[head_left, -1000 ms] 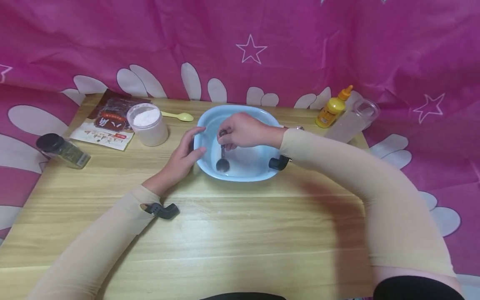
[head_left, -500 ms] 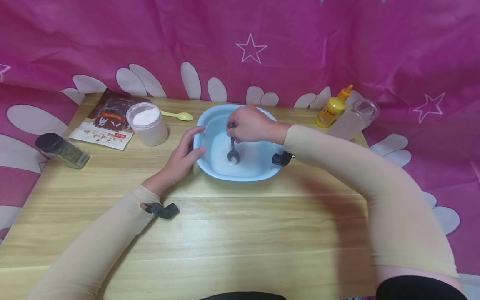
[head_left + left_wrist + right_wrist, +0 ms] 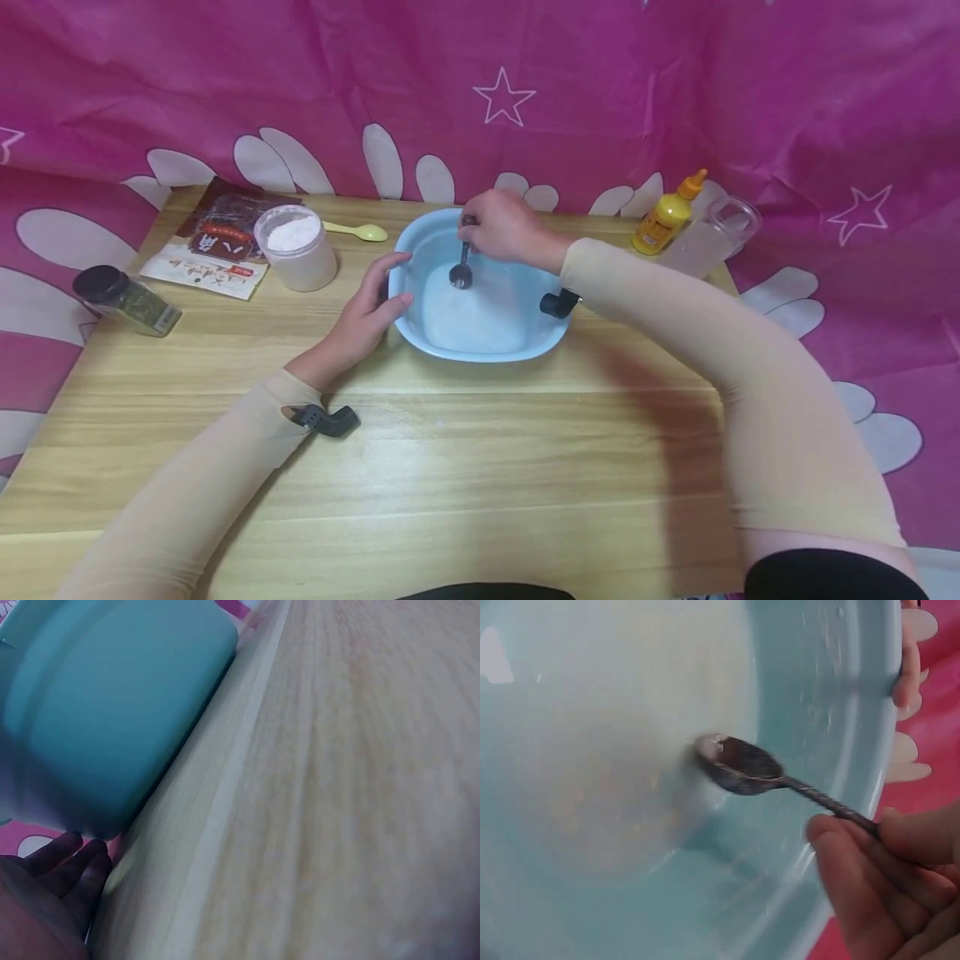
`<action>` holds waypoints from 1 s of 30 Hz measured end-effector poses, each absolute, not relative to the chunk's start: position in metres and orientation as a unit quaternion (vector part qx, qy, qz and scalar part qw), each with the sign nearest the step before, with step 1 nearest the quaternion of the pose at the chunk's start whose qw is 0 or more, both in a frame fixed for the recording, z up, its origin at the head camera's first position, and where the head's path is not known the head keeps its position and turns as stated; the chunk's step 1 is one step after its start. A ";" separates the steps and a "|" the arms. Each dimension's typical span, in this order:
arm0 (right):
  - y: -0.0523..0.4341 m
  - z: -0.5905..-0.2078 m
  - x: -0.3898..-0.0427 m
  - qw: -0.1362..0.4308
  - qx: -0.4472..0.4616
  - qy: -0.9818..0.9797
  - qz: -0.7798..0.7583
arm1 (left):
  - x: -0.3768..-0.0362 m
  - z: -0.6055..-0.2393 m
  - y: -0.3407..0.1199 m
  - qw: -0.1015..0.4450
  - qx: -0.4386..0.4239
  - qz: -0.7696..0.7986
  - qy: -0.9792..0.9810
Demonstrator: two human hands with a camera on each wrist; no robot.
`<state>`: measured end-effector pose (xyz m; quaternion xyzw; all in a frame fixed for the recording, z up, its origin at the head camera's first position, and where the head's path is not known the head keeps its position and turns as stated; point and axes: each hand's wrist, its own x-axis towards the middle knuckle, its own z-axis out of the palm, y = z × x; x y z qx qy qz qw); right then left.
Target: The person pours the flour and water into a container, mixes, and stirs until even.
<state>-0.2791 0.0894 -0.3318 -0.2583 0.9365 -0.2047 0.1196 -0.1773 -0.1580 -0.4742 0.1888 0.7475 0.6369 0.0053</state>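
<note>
So there's a wooden table [image 3: 465, 467] with a light blue basin [image 3: 420, 242] sitting toward the far side, whitish powder or liquid in the bottom. Left of it is a tub of white powder [image 3: 295, 247], plus a yellow squeeze bottle [image 3: 663, 218] off to the right. The left hand [image 3: 369, 312] rests with relaxed fingers against the basin's left rim, steadying it. The right hand [image 3: 504, 227] pinches a dark metal spoon [image 3: 462, 268]. Compared to a second ago, the spoon's bowl has swept from the near side to the far side of the basin, so it looks like stirring is mid-lap, not done.
</note>
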 end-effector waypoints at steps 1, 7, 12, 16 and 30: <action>0.091 -0.330 -0.279 0.119 -0.256 0.941 -0.188 | -0.177 -0.474 -0.158 0.006 0.189 0.639 0.745; 0.088 -0.324 -0.272 0.213 -0.286 0.919 -0.170 | -0.177 -0.472 -0.157 0.005 0.196 0.658 0.727; 0.083 -0.330 -0.273 0.207 -0.294 0.902 -0.240 | -0.178 -0.473 -0.158 0.005 0.200 0.658 0.725; 0.089 -0.334 -0.282 0.141 -0.254 0.926 -0.242 | -0.178 -0.474 -0.157 0.005 0.194 0.648 0.737; 0.082 -0.333 -0.270 0.233 -0.310 0.892 -0.234 | -0.178 -0.474 -0.157 0.004 0.204 0.661 0.722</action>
